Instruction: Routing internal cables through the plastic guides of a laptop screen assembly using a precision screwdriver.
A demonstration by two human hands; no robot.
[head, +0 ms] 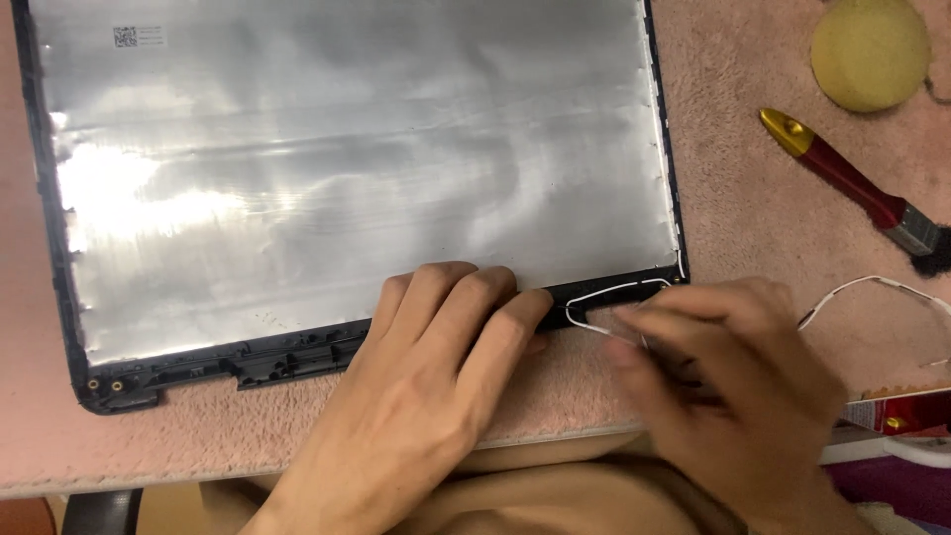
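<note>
A large laptop lid panel lies flat on a pink fuzzy mat, its silvery foil inside facing up inside a dark plastic frame. My left hand rests knuckles-up on the frame's near edge, fingers pressing it down. My right hand, blurred, pinches a thin white cable that runs along the frame's lower right corner and loops out to the right. The cable continues past my right hand across the mat.
A paintbrush with a red and gold handle lies on the mat at the right. A round yellow sponge sits at the top right corner. The pink mat ends near the table's front edge.
</note>
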